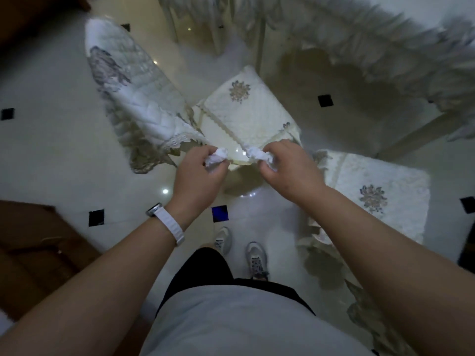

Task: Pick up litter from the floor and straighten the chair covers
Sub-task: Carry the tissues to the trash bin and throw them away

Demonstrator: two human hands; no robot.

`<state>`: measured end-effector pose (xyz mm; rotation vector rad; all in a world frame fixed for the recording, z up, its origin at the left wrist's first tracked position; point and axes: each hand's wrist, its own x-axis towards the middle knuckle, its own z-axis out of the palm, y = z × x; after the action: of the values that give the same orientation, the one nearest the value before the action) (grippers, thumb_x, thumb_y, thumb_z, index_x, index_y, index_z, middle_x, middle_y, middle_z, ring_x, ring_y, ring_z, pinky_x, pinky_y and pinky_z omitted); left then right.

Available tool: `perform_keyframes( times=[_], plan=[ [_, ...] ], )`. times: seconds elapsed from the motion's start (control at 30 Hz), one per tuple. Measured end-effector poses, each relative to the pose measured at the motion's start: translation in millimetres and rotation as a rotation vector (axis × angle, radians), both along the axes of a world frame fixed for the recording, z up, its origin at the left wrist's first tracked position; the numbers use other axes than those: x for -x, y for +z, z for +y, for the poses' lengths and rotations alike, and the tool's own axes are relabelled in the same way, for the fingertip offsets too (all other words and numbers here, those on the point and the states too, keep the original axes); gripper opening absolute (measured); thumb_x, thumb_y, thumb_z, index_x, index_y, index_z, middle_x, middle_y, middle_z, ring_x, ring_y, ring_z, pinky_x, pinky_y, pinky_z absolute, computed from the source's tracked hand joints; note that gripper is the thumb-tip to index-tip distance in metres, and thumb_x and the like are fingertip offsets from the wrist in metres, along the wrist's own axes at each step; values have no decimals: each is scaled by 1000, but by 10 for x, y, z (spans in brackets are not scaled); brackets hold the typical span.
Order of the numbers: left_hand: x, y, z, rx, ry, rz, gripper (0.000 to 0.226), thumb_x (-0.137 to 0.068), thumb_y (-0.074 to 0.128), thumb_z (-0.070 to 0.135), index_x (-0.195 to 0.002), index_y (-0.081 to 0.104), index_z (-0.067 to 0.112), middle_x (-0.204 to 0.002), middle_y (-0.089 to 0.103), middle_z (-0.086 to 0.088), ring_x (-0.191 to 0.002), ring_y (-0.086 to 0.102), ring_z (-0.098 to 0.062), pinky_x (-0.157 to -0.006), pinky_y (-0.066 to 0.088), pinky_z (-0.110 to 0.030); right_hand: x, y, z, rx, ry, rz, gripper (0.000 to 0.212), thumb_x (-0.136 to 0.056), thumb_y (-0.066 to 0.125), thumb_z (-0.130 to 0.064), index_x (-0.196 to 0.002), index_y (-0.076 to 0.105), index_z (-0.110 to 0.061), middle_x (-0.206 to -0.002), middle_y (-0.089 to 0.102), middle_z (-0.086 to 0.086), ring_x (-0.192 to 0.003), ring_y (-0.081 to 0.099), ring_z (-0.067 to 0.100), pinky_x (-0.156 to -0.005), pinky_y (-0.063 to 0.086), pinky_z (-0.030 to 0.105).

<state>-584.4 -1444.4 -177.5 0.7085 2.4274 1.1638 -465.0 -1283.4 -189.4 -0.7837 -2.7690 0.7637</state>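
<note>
My left hand (198, 176) is closed around a crumpled white tissue (217, 157). A second crumpled white tissue (258, 154) is pinched in my right hand (285, 168). Both hands hover side by side above the near edge of a chair's cream quilted seat cover (244, 111) with a floral emblem. That chair's white quilted back cover (133, 91) leans to the left, its lace hem close to my left hand. Another chair's seat cover (377, 194) lies to my right, under my right forearm.
A table with a fringed white cloth (359, 42) fills the top right. Brown wooden furniture (33, 247) stands at the lower left. The glossy white floor (51, 155) has small black inset tiles. My feet in white sneakers (255, 258) stand just behind the chair.
</note>
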Motion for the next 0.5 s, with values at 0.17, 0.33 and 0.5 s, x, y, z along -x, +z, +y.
perform_keyframes(
  times=[0.17, 0.33, 0.5],
  plan=[
    [25, 252, -522, -69, 117, 30, 13, -88, 69, 23, -90, 62, 34, -87, 62, 14, -83, 58, 1, -64, 40, -8, 368, 309, -341, 2, 136, 46, 32, -87, 62, -30, -115, 63, -14, -104, 62, 3, -98, 54, 22, -78, 48, 37],
    [426, 295, -1051, -82, 188, 55, 14, -86, 71, 21, -89, 62, 32, -87, 60, 11, -80, 56, 3, -63, 39, -7, 944, 462, -852, -30, 198, 127, 29, -84, 65, -28, -110, 65, -14, -98, 62, 4, -93, 56, 25, -72, 48, 37],
    [1251, 341, -1704, -64, 270, 60, 7, -84, 73, 19, -81, 67, 18, -79, 59, 7, -74, 54, -2, -65, 40, -15, 1785, 617, -1495, -81, 247, 127, 25, -82, 66, -27, -105, 66, -15, -92, 61, 4, -87, 56, 25, -67, 50, 38]
  ],
)
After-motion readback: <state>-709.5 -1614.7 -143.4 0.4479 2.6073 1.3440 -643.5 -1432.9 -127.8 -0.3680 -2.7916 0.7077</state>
